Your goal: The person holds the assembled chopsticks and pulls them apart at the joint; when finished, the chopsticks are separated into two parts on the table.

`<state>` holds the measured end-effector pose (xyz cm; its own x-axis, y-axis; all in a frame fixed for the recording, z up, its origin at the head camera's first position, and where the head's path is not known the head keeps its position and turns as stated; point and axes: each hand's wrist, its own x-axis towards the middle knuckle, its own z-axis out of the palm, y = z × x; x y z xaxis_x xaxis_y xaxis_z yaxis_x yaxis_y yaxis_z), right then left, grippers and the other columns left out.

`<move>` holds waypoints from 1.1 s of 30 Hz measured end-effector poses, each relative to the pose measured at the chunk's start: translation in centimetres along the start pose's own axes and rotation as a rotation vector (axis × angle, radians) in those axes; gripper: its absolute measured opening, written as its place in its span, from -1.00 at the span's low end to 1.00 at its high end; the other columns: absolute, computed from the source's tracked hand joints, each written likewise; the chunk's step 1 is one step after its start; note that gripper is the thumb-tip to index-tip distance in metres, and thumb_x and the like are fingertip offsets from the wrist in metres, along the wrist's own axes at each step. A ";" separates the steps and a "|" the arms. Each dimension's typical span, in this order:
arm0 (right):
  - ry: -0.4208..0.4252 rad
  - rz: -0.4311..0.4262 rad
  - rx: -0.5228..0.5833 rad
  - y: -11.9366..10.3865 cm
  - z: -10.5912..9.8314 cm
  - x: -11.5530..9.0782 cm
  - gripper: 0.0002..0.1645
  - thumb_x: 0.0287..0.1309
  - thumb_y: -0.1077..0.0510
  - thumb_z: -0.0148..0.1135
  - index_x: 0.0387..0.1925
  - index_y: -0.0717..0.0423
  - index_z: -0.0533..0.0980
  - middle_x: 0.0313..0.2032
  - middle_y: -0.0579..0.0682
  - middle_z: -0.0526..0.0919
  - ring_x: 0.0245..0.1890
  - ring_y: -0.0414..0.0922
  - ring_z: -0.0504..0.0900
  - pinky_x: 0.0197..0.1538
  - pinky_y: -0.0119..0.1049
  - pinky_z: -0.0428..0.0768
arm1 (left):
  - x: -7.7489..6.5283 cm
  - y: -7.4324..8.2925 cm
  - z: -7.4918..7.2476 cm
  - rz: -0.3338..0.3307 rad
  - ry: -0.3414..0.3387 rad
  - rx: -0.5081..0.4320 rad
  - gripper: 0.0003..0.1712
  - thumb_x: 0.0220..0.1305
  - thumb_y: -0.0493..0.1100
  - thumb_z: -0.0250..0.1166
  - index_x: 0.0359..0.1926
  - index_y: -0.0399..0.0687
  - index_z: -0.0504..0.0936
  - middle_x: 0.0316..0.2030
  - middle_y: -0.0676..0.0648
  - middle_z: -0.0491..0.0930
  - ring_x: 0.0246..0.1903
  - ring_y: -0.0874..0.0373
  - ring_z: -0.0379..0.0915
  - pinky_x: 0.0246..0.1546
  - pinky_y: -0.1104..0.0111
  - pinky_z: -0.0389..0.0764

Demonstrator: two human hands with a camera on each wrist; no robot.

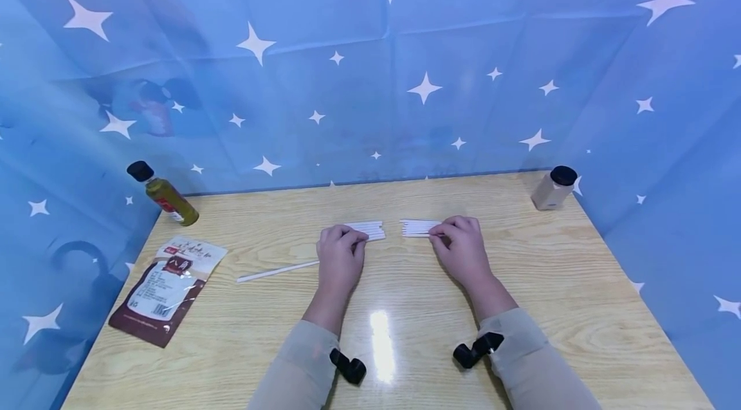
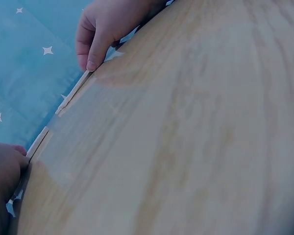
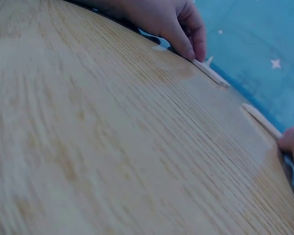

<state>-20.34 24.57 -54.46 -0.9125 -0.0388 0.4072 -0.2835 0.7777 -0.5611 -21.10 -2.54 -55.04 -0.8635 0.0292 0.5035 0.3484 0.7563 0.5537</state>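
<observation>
Two rows of thin white sticks lie side by side on the wooden table, a small gap between their facing ends. Over the left row [image 1: 370, 230] my left hand [image 1: 340, 252] is bent, thumb and fingers pinching the sticks near the table. My right hand [image 1: 463, 249] holds the right row [image 1: 415, 228] likewise between thumb and fingertips. In the left wrist view, the right thumb [image 2: 92, 64] presses against the stick edge. Another white stick [image 1: 276, 271] slants out to the left of my left hand, which hides its far end. The outer ends of both rows are covered by the hands.
On the left of the table [image 1: 405, 307] lies a brown and white pouch [image 1: 159, 294]. Behind it stands a green-brown bottle [image 1: 173, 203] with a black cap. A black-lidded jar [image 1: 552, 190] is at the back right corner. A blue star-patterned cloth [image 1: 347, 88] surrounds the table.
</observation>
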 end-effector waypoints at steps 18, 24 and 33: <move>0.015 0.031 -0.014 0.1 0.1 0.1 -0.94 0.26 0.23 0.55 -0.24 0.05 0.80 -0.14 0.07 0.68 0.03 0.15 0.47 0.08 0.08 0.49 | 0.3 0.2 -0.2 -0.043 -0.045 0.022 -0.92 0.28 -0.25 0.57 -0.27 0.05 0.88 -0.14 -0.04 0.69 0.00 -0.08 0.52 0.04 -0.03 0.47; 0.033 0.052 0.008 0.0 0.3 0.0 -0.94 0.24 0.25 0.55 -0.25 0.08 0.79 -0.14 0.06 0.64 -0.01 0.12 0.47 0.00 0.01 0.51 | 0.1 -0.1 -0.2 -0.037 -0.026 0.031 -0.91 0.27 -0.27 0.58 -0.27 0.04 0.88 -0.14 -0.05 0.69 0.00 -0.08 0.52 0.02 -0.03 0.48; 0.058 0.078 0.018 -0.1 0.3 -0.1 -0.94 0.23 0.25 0.56 -0.27 0.13 0.78 -0.17 0.07 0.62 -0.04 0.12 0.47 -0.03 0.00 0.51 | 0.1 -0.2 -0.1 -0.038 -0.028 0.052 -0.91 0.26 -0.26 0.58 -0.28 0.05 0.88 -0.13 -0.05 0.68 0.00 -0.08 0.53 0.00 -0.02 0.49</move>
<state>-20.34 24.35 -54.66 -0.9135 0.0582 0.4026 -0.2179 0.7656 -0.6052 -21.22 -2.75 -55.05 -0.8856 0.0176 0.4642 0.2969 0.7899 0.5366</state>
